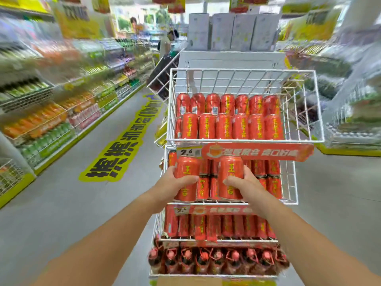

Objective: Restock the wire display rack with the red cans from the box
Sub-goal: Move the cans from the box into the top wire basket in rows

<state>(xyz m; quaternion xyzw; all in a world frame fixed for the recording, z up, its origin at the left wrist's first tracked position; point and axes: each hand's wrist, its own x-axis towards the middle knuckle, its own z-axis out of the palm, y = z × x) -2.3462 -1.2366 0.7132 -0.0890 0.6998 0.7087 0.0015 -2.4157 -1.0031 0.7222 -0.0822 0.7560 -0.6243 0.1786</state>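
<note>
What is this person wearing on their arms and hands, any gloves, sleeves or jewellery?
Nothing that shows. The left hand and right hand are ungloved, with no rings or watch in view; both forearms are bare down to the picture's edge, so no sleeve appears.

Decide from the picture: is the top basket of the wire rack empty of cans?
No, the top basket holds two rows of upright red cans.

A white wire rack [245, 140] stands on the grey floor [82, 203]. Red cans [223, 125] fill its upper three levels. Dark bottles [216, 263] line the bottom.
</note>
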